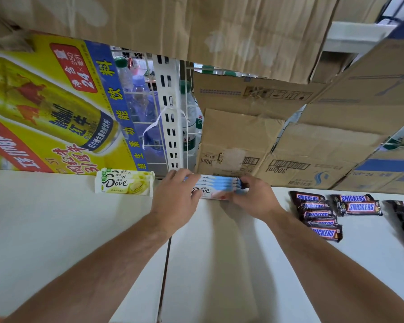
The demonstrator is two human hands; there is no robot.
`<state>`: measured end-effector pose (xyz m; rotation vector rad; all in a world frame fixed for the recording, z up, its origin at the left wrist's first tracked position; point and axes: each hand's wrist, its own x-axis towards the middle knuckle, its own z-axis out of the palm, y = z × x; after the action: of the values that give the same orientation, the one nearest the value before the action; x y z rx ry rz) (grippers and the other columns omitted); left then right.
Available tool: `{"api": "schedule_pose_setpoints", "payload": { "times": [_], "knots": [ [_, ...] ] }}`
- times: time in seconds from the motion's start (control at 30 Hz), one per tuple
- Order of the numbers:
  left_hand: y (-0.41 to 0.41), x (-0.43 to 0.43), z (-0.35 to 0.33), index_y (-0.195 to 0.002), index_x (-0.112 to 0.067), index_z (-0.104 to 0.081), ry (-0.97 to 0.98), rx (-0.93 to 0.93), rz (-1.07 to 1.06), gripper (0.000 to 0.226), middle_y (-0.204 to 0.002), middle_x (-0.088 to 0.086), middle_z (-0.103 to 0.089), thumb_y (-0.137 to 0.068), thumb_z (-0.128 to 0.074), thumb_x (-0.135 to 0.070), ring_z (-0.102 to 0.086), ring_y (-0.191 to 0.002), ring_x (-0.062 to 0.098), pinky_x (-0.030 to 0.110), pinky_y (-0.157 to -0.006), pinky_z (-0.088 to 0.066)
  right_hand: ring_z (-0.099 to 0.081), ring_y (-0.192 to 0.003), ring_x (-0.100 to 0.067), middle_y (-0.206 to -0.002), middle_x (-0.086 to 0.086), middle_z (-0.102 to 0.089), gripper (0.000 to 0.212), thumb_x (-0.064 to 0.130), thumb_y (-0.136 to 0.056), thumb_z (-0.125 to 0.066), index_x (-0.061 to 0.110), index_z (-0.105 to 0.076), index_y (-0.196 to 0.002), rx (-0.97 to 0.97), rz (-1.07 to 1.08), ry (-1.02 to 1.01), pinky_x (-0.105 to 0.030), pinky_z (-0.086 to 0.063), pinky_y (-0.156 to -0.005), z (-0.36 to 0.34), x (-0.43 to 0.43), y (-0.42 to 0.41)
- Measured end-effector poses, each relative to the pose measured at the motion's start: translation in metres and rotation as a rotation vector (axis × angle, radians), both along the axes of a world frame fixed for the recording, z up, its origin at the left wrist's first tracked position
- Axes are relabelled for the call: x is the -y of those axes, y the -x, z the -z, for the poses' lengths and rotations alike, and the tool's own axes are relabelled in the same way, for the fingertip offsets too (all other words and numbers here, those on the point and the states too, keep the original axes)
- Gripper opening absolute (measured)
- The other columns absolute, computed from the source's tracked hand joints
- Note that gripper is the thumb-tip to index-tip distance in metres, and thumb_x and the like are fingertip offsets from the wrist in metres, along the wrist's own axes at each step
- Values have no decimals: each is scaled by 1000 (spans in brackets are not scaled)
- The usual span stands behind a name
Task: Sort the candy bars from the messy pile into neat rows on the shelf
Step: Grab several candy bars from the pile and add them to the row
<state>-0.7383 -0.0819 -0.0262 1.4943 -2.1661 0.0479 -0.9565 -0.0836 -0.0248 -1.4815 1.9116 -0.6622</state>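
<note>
1. Blue Dove bars (219,185): a stack of several, flat at the back of the white shelf (56,241), just in front of the cardboard boxes (233,136).
2. Left hand (175,199): fingers curled over the left end of the blue stack, grasping it.
3. Right hand (257,199): fingers and thumb closed on the right end of the same stack, grasping it too.
4. Yellow Dove bars (124,183): a small neat stack to the left, apart from the blue one, close against the Red Bull carton (44,108).
5. Snickers bars (320,216): an overlapping row to the right, running from back to front.
6. Second Snickers group (357,206): shorter, just beside that row; more dark wrappers at the right edge, blurred.
7. Red Bull carton: yellow, printed with a can, turned on its side at the back of the shelf, closed, contents hidden.
8. Cardboard boxes: brown, piled behind the blue stack and the Snickers, some flaps torn or bent, contents not visible.
9. Wire rack (147,122), behind a slotted white upright (170,113): clear plastic bottles (139,89) inside, with green and blue caps.
</note>
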Motion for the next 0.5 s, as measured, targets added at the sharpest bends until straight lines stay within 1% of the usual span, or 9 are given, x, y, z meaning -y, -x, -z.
{"api": "schedule_pose_setpoints", "payload": {
  "times": [0.03,0.07,0.13,0.17,0.23,0.3,0.33,0.4,0.5],
  "knots": [
    [0,3,4,-105,-18,-72,56,23,33,27,-102,0,-65,-79,-67,-26,-59,-85,27,36,-74,-54,-65,-83,-5,-87,17,-69,33,44,-68,-80,32,-68,-96,-13,10,12,-27,-56,-73,-1,-1,0],
    [0,5,7,-98,-19,-73,69,61,66,22,-100,-2,-66,-78,-65,-26,-57,-82,26,34,-73,-52,-65,-84,-7,-88,16,-69,30,40,-70,-78,31,-67,-96,-33,21,24,-28,-55,-73,-2,-2,1],
    [2,7,8,-89,-23,-73,62,152,109,13,-96,-6,-68,-76,-70,-24,-55,-77,23,32,-73,-45,-64,-81,-9,-87,14,-69,24,34,-73,-73,29,-68,-96,-61,28,42,-30,-54,-70,-3,-4,1],
    [3,8,9,-87,-24,-73,42,189,118,13,-94,-8,-68,-74,-74,-23,-55,-76,22,31,-72,-45,-65,-78,-10,-84,13,-70,21,32,-75,-70,29,-68,-95,-71,18,44,-30,-54,-67,-4,-5,0],
    [3,7,9,-89,-24,-72,-17,220,115,20,-95,-8,-68,-69,-77,-20,-56,-77,22,32,-68,-50,-65,-72,-12,-77,10,-70,14,31,-76,-65,27,-68,-90,-103,-8,40,-28,-53,-60,-2,-6,-2],
    [3,6,8,-94,-23,-72,-71,215,102,29,-99,-7,-68,-66,-78,-17,-58,-80,23,34,-66,-54,-60,-64,-13,-70,7,-66,6,29,-79,-64,23,-65,-82,-129,-8,37,-26,-46,-51,0,-7,-3],
    [3,5,8,-96,-23,-72,-98,213,97,33,-102,-7,-68,-65,-78,-16,-59,-82,24,35,-66,-54,-57,-61,-14,-66,6,-63,7,28,-80,-63,21,-62,-78,-139,-6,40,-25,-41,-48,0,-7,-3],
    [4,3,6,-100,-23,-72,-142,220,85,37,-106,-7,-67,-65,-78,-15,-59,-84,25,37,-67,-55,-53,-59,-16,-63,4,-59,12,27,-81,-63,17,-60,-75,-152,-5,35,-25,-36,-46,-1,-7,-4],
    [4,-1,3,-111,-22,-69,-188,232,81,39,-116,-5,-65,-72,-72,-16,-57,-93,26,40,-76,-54,-54,-61,-19,-62,4,-57,14,27,-81,-62,17,-58,-72,-138,2,19,-24,-34,-46,-5,-9,-7]
  ]
}}
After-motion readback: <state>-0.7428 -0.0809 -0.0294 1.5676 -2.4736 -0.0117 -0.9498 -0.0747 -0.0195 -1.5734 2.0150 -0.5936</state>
